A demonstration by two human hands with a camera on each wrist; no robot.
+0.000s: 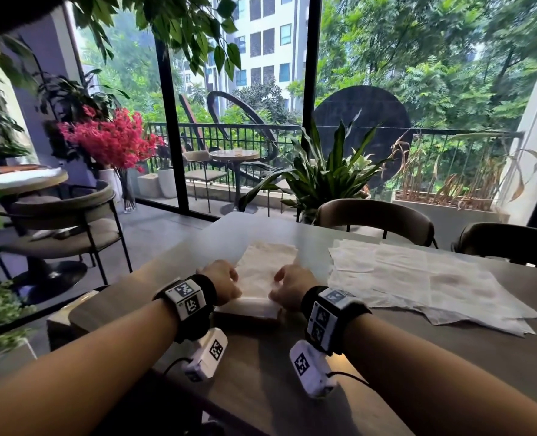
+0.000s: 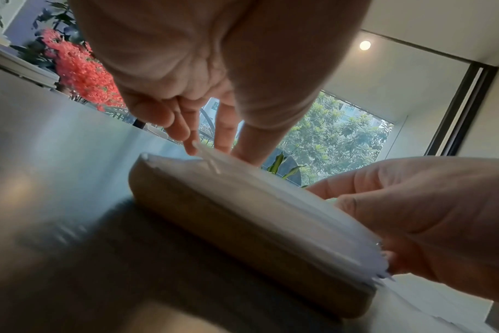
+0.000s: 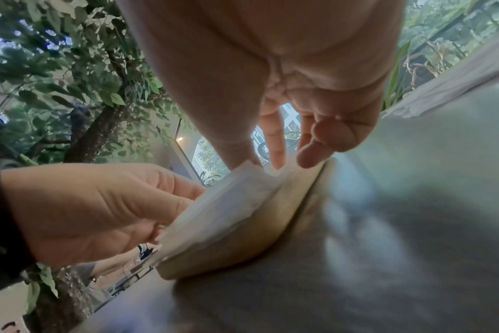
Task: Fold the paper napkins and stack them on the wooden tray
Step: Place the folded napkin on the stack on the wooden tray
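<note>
On the wooden tray [image 2: 242, 243], both hands' [image 1: 221, 280] grip pinches the unlabelled folded napkins [image 1: 260, 275]

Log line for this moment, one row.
both hands on napkin stack | left hand pinching | right hand pinching | stack on tray | unfolded napkins at right

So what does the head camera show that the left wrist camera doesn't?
Only the head view shows the loose pile of unfolded white paper napkins spread on the grey table to the right. Only the left wrist view shows the low wooden tray's side wall under the stack. Both show the left hand and right hand on the stack of folded white napkins.
</note>
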